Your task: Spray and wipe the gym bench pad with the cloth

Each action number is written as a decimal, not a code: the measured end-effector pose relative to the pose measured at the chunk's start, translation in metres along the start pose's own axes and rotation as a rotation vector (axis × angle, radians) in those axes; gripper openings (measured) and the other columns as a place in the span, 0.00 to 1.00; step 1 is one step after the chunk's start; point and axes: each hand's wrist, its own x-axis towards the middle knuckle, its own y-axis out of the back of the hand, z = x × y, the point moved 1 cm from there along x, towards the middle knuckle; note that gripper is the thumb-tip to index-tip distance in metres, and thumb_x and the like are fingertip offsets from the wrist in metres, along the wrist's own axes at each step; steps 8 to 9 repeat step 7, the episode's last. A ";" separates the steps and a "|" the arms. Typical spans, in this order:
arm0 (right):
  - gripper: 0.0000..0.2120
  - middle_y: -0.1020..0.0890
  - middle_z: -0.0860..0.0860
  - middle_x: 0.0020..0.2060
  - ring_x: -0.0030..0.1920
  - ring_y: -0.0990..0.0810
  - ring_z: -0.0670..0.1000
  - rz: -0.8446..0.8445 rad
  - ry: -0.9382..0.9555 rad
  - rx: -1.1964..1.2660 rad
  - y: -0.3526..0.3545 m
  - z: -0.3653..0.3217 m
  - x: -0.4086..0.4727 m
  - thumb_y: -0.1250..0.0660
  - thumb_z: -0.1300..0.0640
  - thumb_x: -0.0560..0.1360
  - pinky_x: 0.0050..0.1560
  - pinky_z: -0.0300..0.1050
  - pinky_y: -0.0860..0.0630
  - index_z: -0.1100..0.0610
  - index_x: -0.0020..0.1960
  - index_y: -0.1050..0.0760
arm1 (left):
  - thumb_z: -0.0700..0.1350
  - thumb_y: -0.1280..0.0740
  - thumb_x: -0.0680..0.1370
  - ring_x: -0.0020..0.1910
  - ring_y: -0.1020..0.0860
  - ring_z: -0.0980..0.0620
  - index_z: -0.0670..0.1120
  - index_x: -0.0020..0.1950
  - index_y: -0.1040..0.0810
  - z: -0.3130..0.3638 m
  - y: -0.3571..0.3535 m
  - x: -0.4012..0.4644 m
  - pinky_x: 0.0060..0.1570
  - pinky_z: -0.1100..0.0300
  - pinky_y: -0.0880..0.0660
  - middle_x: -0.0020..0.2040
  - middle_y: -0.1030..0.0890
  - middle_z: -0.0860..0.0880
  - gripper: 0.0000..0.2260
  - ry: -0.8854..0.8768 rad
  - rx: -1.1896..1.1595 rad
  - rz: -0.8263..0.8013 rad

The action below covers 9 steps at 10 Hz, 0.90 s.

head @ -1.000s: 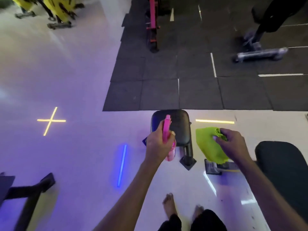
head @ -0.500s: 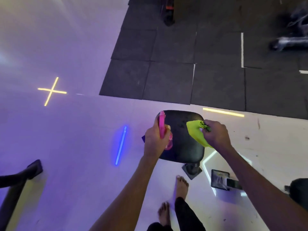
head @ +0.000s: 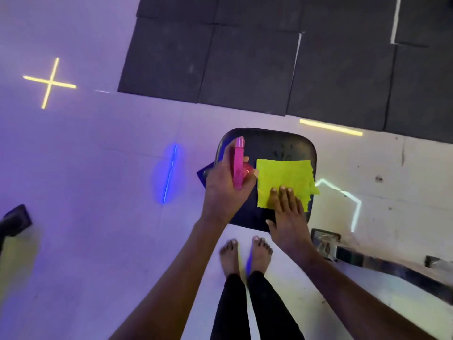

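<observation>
A black gym bench pad (head: 277, 146) sits below me, seen from above. My left hand (head: 225, 190) grips a pink spray bottle (head: 239, 163) over the pad's left side, nozzle pointing away from me. A yellow-green cloth (head: 282, 177) lies spread flat on the right half of the pad. My right hand (head: 288, 214) rests flat with its fingers on the cloth's near edge, pressing it onto the pad.
My bare feet (head: 245, 253) stand on the glossy white floor just in front of the pad. The bench's metal base (head: 362, 256) runs off to the right. Black rubber mats (head: 269, 57) cover the floor beyond. A dark equipment foot (head: 14, 219) is at the left edge.
I have leaned closer over the pad. The cloth, bunched in my right hand before, now lies spread flat on the pad under my fingers. The bottle stays in my left hand.
</observation>
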 end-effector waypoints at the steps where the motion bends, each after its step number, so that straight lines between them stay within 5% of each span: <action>1: 0.42 0.46 0.63 0.86 0.87 0.48 0.66 0.023 -0.012 0.017 0.001 -0.001 0.000 0.32 0.51 0.82 0.86 0.63 0.49 0.60 0.88 0.49 | 0.52 0.24 0.75 0.57 0.17 0.53 0.50 0.80 0.35 -0.002 0.000 0.001 0.62 0.51 0.21 0.61 0.16 0.54 0.36 0.011 0.009 -0.027; 2: 0.36 0.42 0.62 0.86 0.87 0.46 0.63 -0.010 -0.035 0.019 0.015 -0.007 0.008 0.37 0.48 0.84 0.85 0.61 0.47 0.59 0.87 0.46 | 0.49 0.21 0.75 0.62 0.18 0.49 0.50 0.81 0.37 -0.003 0.001 0.003 0.64 0.44 0.21 0.65 0.18 0.50 0.39 0.021 0.034 -0.043; 3: 0.29 0.27 0.61 0.79 0.79 0.29 0.61 -0.021 -0.053 0.001 0.041 -0.010 0.014 0.37 0.50 0.84 0.76 0.55 0.34 0.59 0.82 0.35 | 0.50 0.20 0.74 0.65 0.20 0.52 0.50 0.82 0.38 -0.006 0.004 0.001 0.62 0.49 0.20 0.71 0.22 0.53 0.42 0.009 0.051 -0.041; 4: 0.26 0.15 0.62 0.62 0.63 0.17 0.63 0.023 -0.083 -0.015 0.060 -0.010 0.012 0.35 0.50 0.84 0.63 0.54 0.26 0.61 0.78 0.31 | 0.51 0.19 0.73 0.70 0.25 0.48 0.47 0.84 0.42 -0.011 0.008 -0.004 0.65 0.51 0.23 0.75 0.26 0.50 0.46 0.003 0.109 -0.054; 6: 0.26 0.17 0.60 0.64 0.66 0.20 0.64 0.099 -0.104 0.016 0.104 -0.013 -0.025 0.36 0.45 0.84 0.67 0.56 0.28 0.60 0.75 0.30 | 0.51 0.21 0.73 0.77 0.31 0.41 0.44 0.83 0.39 -0.007 0.038 -0.045 0.70 0.51 0.34 0.79 0.30 0.44 0.44 0.010 0.308 -0.041; 9: 0.30 0.18 0.61 0.66 0.68 0.21 0.65 0.178 -0.104 0.080 0.124 -0.017 -0.059 0.33 0.44 0.82 0.69 0.58 0.28 0.61 0.77 0.30 | 0.53 0.23 0.75 0.77 0.31 0.42 0.44 0.81 0.36 0.006 0.057 -0.069 0.71 0.47 0.31 0.77 0.29 0.44 0.40 -0.011 0.388 -0.049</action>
